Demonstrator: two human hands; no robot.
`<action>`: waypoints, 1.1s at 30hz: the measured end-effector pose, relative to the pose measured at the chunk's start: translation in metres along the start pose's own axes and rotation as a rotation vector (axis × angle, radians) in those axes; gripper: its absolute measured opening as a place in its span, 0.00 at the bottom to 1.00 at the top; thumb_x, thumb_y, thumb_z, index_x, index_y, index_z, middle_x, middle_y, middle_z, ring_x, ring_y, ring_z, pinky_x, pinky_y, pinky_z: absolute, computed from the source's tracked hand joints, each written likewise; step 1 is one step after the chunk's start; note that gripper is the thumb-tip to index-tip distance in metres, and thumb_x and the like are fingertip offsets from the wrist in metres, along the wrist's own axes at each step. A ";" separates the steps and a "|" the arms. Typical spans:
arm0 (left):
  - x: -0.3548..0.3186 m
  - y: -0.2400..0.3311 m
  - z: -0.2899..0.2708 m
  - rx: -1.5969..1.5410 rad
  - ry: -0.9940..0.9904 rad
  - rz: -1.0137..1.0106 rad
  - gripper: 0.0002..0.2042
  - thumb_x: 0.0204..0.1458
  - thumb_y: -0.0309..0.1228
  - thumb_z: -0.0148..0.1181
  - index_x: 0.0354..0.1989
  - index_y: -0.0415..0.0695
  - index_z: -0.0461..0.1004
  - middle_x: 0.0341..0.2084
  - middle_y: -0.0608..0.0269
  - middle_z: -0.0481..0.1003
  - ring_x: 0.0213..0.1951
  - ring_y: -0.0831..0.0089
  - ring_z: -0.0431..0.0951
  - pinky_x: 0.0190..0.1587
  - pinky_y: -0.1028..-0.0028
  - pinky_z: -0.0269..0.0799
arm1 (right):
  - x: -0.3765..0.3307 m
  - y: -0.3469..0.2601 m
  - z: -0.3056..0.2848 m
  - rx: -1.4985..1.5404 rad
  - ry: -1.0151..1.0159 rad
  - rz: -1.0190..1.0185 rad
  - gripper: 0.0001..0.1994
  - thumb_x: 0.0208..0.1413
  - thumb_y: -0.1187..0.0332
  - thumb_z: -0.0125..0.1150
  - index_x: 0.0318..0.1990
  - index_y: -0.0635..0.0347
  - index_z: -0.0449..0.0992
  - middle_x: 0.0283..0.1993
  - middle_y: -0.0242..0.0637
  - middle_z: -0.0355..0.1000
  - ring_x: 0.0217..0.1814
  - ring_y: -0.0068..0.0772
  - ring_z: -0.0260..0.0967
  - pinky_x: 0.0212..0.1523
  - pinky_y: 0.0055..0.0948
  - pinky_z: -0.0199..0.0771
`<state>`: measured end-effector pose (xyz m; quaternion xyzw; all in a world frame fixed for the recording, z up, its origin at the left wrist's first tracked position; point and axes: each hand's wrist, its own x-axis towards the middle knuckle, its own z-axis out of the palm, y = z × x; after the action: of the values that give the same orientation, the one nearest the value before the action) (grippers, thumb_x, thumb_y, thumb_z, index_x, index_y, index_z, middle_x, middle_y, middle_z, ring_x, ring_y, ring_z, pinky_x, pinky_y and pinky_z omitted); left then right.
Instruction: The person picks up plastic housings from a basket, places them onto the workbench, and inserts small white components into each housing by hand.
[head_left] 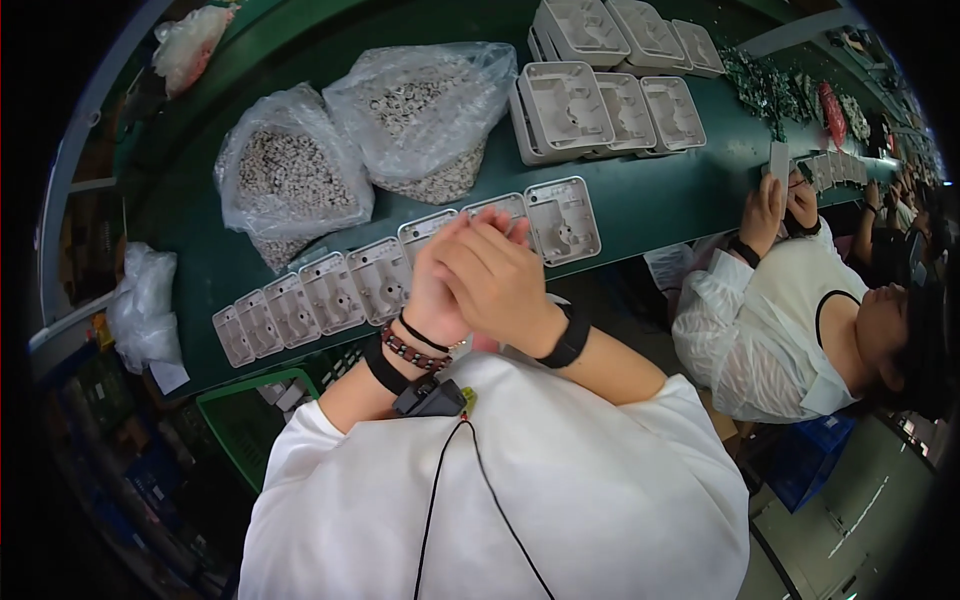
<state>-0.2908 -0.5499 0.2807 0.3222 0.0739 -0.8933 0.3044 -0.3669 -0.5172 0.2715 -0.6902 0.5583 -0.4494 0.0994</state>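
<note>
My left hand (432, 292), with bead bracelets and a black band at the wrist, and my right hand (497, 275), with a black wristband, are pressed together just above the near edge of a green belt (650, 195). The right hand lies over the left, hiding both palms, so I cannot tell whether anything is held. Under and beside the hands runs a row of light grey square plastic housings (330, 290), open side up. The last housing (562, 220) lies just right of my fingertips.
Two clear bags of small pale parts (290, 180) (425, 110) stand behind the row. Stacks of grey housings (600, 110) fill the far right. A co-worker (790, 310) sits to my right holding a part. A green basket (240, 420) sits at lower left, beneath a crumpled white bag (145, 305).
</note>
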 end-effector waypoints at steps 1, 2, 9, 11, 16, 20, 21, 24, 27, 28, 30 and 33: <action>0.003 -0.010 0.005 -0.014 -0.033 -0.025 0.12 0.55 0.39 0.45 0.39 0.44 0.68 0.34 0.65 0.71 0.37 0.75 0.70 0.42 0.77 0.65 | -0.004 0.003 -0.009 -0.037 0.013 -0.020 0.08 0.40 0.69 0.54 0.30 0.60 0.71 0.30 0.35 0.68 0.32 0.36 0.66 0.30 0.30 0.67; 0.005 -0.018 0.009 -0.030 -0.065 -0.047 0.12 0.55 0.39 0.45 0.39 0.44 0.68 0.34 0.65 0.71 0.37 0.74 0.70 0.43 0.77 0.65 | -0.006 0.006 -0.016 -0.071 0.025 -0.043 0.08 0.40 0.68 0.55 0.30 0.60 0.72 0.31 0.36 0.69 0.32 0.36 0.66 0.30 0.30 0.66; 0.021 -0.037 0.031 0.032 0.000 -0.148 0.13 0.54 0.40 0.46 0.38 0.44 0.68 0.33 0.66 0.71 0.35 0.75 0.70 0.42 0.78 0.66 | -0.013 0.029 -0.048 -0.131 0.086 -0.014 0.10 0.45 0.64 0.51 0.31 0.60 0.74 0.34 0.34 0.70 0.32 0.36 0.65 0.32 0.31 0.64; 0.027 -0.040 0.035 0.066 0.029 -0.172 0.13 0.54 0.41 0.46 0.37 0.44 0.67 0.32 0.66 0.71 0.34 0.76 0.71 0.41 0.78 0.66 | -0.014 0.035 -0.054 -0.138 0.094 -0.022 0.11 0.46 0.64 0.50 0.31 0.60 0.74 0.35 0.33 0.70 0.32 0.36 0.64 0.32 0.32 0.63; 0.037 -0.049 0.038 0.151 0.118 -0.224 0.13 0.53 0.42 0.48 0.35 0.44 0.67 0.30 0.67 0.71 0.32 0.77 0.71 0.39 0.79 0.67 | -0.022 0.041 -0.065 -0.285 0.046 -0.008 0.11 0.47 0.64 0.49 0.32 0.59 0.74 0.37 0.31 0.69 0.36 0.36 0.63 0.36 0.34 0.59; 0.041 -0.054 0.037 0.191 0.180 -0.241 0.14 0.52 0.43 0.49 0.35 0.44 0.67 0.29 0.68 0.70 0.30 0.78 0.71 0.37 0.79 0.67 | -0.032 0.050 -0.065 -0.186 0.057 0.013 0.10 0.47 0.65 0.50 0.35 0.58 0.74 0.37 0.32 0.68 0.37 0.35 0.62 0.38 0.34 0.58; 0.042 -0.056 0.034 0.162 0.126 -0.246 0.14 0.52 0.43 0.49 0.34 0.44 0.66 0.27 0.69 0.69 0.29 0.79 0.70 0.36 0.80 0.67 | -0.035 0.052 -0.064 -0.120 0.076 0.011 0.10 0.49 0.66 0.49 0.35 0.59 0.73 0.37 0.34 0.68 0.37 0.35 0.62 0.37 0.33 0.57; 0.044 -0.058 0.029 0.096 0.024 -0.244 0.14 0.52 0.45 0.49 0.32 0.45 0.66 0.23 0.72 0.67 0.27 0.81 0.68 0.33 0.82 0.66 | -0.035 0.053 -0.068 -0.001 0.104 -0.040 0.10 0.51 0.67 0.47 0.36 0.61 0.72 0.36 0.36 0.68 0.36 0.35 0.62 0.34 0.31 0.58; 0.044 -0.052 0.029 0.281 -0.054 -0.142 0.15 0.52 0.46 0.49 0.30 0.46 0.66 0.19 0.75 0.62 0.24 0.85 0.64 0.28 0.84 0.62 | -0.031 0.052 -0.072 0.097 0.138 -0.130 0.09 0.53 0.68 0.46 0.37 0.61 0.72 0.35 0.37 0.67 0.35 0.35 0.62 0.34 0.31 0.59; 0.043 -0.050 0.031 0.278 -0.051 -0.138 0.15 0.52 0.46 0.49 0.30 0.46 0.66 0.19 0.75 0.62 0.24 0.85 0.64 0.28 0.84 0.62 | -0.029 0.052 -0.071 0.102 0.132 -0.153 0.09 0.54 0.68 0.45 0.37 0.61 0.71 0.35 0.37 0.67 0.35 0.35 0.62 0.34 0.31 0.60; 0.039 -0.046 0.039 0.346 -0.055 -0.076 0.14 0.52 0.45 0.49 0.29 0.46 0.65 0.18 0.76 0.60 0.22 0.87 0.60 0.24 0.85 0.57 | -0.024 0.052 -0.071 0.110 0.123 -0.198 0.09 0.55 0.68 0.43 0.36 0.62 0.70 0.33 0.37 0.66 0.33 0.36 0.62 0.33 0.32 0.61; 0.033 -0.041 0.047 0.398 -0.076 -0.026 0.14 0.53 0.44 0.48 0.28 0.46 0.64 0.16 0.76 0.58 0.19 0.87 0.56 0.21 0.85 0.53 | -0.011 0.051 -0.085 0.189 0.076 -0.305 0.09 0.57 0.68 0.43 0.37 0.63 0.69 0.31 0.35 0.65 0.30 0.33 0.61 0.31 0.29 0.61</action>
<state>-0.3601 -0.5488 0.2938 0.3409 -0.1114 -0.9058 0.2258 -0.4635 -0.4948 0.2829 -0.7371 0.4055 -0.5355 0.0734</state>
